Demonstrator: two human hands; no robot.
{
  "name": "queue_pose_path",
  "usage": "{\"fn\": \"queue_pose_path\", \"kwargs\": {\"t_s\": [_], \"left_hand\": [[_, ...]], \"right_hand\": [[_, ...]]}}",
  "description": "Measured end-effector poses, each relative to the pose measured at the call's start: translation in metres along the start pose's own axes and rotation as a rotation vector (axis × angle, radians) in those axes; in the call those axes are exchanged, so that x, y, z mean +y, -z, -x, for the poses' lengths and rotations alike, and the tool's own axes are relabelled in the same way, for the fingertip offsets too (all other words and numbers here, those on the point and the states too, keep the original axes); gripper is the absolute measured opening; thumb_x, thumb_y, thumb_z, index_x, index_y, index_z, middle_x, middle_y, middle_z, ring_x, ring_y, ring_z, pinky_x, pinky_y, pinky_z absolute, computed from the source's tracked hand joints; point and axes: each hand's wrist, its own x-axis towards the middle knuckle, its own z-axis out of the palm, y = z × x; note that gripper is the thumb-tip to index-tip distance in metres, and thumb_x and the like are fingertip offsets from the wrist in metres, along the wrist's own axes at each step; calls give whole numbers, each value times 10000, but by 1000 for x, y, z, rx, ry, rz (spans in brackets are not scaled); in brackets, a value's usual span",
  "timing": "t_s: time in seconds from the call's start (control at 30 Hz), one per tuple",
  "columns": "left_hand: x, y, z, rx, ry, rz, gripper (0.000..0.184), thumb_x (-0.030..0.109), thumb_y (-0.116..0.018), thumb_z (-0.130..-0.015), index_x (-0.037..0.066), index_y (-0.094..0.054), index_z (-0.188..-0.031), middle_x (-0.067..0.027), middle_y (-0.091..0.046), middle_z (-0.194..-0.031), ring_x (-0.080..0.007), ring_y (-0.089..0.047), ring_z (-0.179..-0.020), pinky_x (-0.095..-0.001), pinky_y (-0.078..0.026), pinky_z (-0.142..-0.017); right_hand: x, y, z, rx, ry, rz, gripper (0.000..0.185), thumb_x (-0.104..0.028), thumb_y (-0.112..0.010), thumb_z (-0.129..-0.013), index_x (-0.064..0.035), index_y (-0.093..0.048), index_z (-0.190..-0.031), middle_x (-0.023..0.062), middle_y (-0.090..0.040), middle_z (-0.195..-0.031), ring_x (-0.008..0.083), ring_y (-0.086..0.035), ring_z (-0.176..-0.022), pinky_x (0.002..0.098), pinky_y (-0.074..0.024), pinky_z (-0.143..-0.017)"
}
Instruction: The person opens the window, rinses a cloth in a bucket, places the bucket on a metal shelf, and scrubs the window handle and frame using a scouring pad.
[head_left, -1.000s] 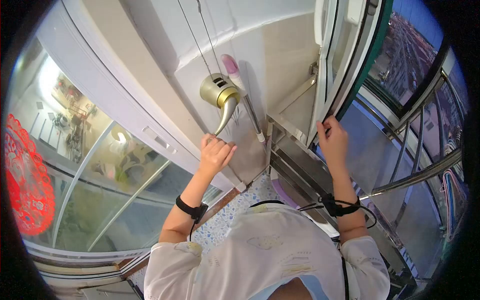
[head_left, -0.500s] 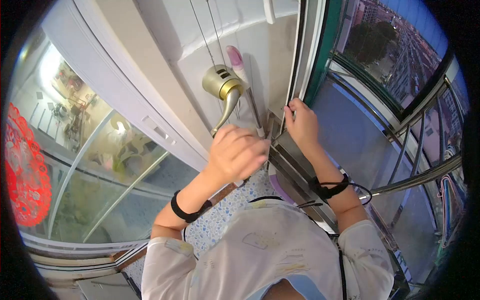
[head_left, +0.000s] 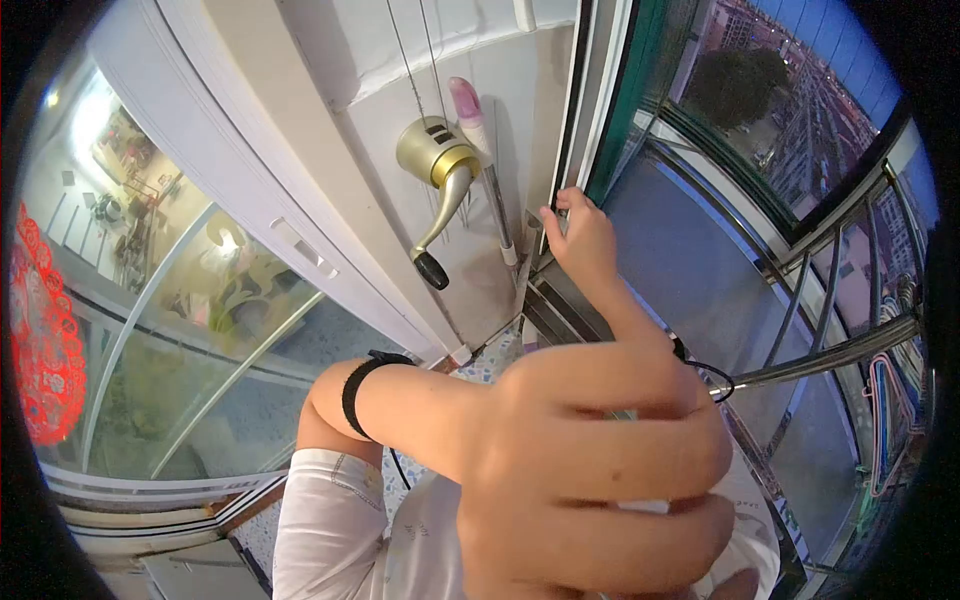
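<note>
My left hand [head_left: 600, 470] is raised close to the camera, its back showing and its fingers bent; whatever lies under the fingertips is hidden. My right hand [head_left: 583, 235] has its fingers curled on the edge of the window frame [head_left: 575, 130], thumb to the left. On the wall to the left of it is a round metal winch [head_left: 430, 152] with a curved crank [head_left: 450, 205] that ends in a black knob [head_left: 430, 270]. Neither hand touches the crank. Thin cables [head_left: 405, 60] run up from the winch.
A pole with a pink end [head_left: 465, 100] leans beside the winch. At the left stands a glass sliding door [head_left: 180, 350] with a red paper cutout [head_left: 45, 350]. Metal railings [head_left: 830, 365] curve along the right, with hangers [head_left: 890, 420] on them. Buildings show outside.
My left hand has left the crank knob and come up close to the camera. My right hand has moved left, along with the window frame edge.
</note>
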Motion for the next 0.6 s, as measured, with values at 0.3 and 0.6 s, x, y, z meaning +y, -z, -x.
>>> {"fn": "queue_pose_path", "kwargs": {"t_s": [0.3, 0.6], "left_hand": [[7, -8, -2, 93, 35, 87, 91, 98, -570, -698, 18, -598, -665, -58, -511, -651, -187, -489, -543, -303, -382, -454], [-2, 18, -3, -244, 109, 38, 112, 109, -690, -747, 52, -636, -826, -44, -613, -728, -203, -579, -610, -332, -425, -503]], "right_hand": [[6, -2, 0, -32, 39, -23, 303, -222, -638, -843, 22, -564, -1006, 210, -654, -954, 389, -642, -844, 461, -509, -724], [2, 4, 0, -102, 23, -13, 323, -244, -631, -852, 8, -561, -1042, 206, -644, -1016, 390, -635, -885, 454, -507, -754]]}}
